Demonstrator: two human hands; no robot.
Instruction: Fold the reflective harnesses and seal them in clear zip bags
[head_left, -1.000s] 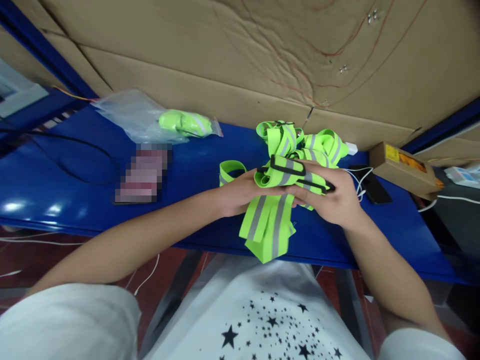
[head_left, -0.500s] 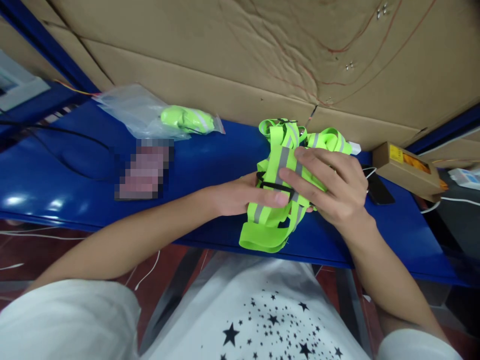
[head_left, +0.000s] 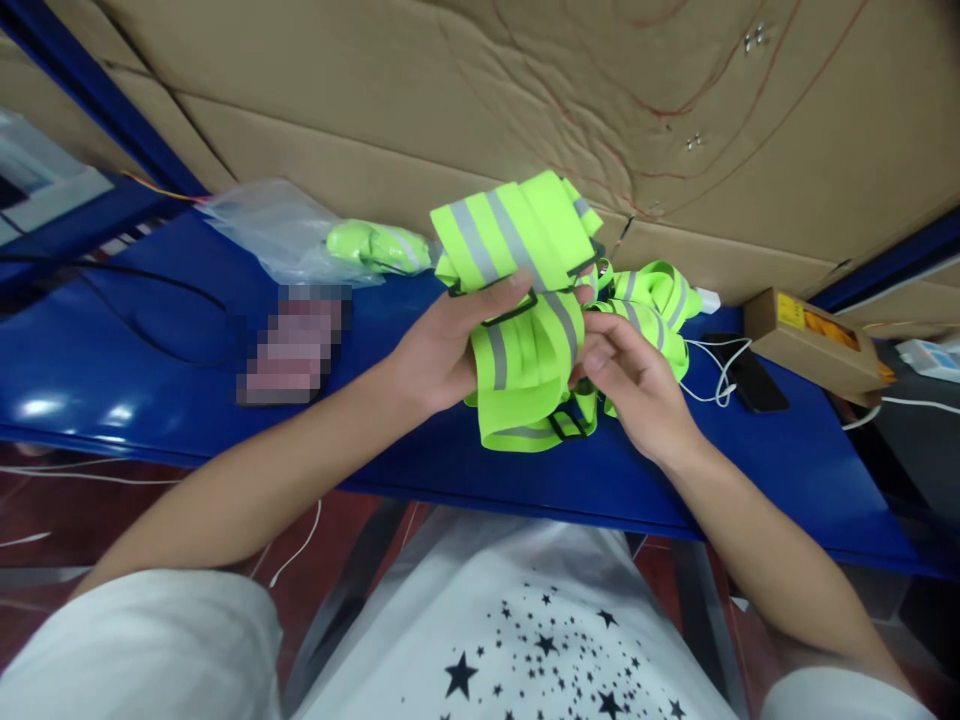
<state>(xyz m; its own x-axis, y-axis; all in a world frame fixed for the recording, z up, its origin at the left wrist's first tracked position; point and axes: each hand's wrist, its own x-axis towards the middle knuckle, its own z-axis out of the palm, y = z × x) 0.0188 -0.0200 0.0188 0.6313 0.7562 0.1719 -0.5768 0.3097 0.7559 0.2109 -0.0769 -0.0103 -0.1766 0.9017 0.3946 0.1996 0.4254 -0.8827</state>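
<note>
A folded neon-yellow reflective strap (head_left: pixel 517 235) with grey stripes and black buckles is raised over the blue table. My left hand (head_left: pixel 450 345) is closed round its middle, thumb lying across the front by a black buckle. Loops of the same strap hang below that hand. My right hand (head_left: pixel 634 385) is at the strap's right edge, fingers curled and thumb near the fingertips; whether it pinches part of the webbing is partly hidden. Behind it, more neon-yellow straps (head_left: pixel 656 290) lie in a loose heap against the cardboard.
On the blue table (head_left: pixel 390 420), a clear plastic bag (head_left: pixel 262 225) and a bagged neon bundle (head_left: pixel 375 245) lie at the back left. A blurred-out phone-shaped object (head_left: pixel 292 345) is nearer. To the right are a dark phone (head_left: pixel 754 375), a white cable (head_left: pixel 720 375) and a cardboard box (head_left: pixel 814 340).
My left hand has lifted and turned the folded strap up and leftward, its top now above the table's back edge. My right hand has slid off its front to the right side.
</note>
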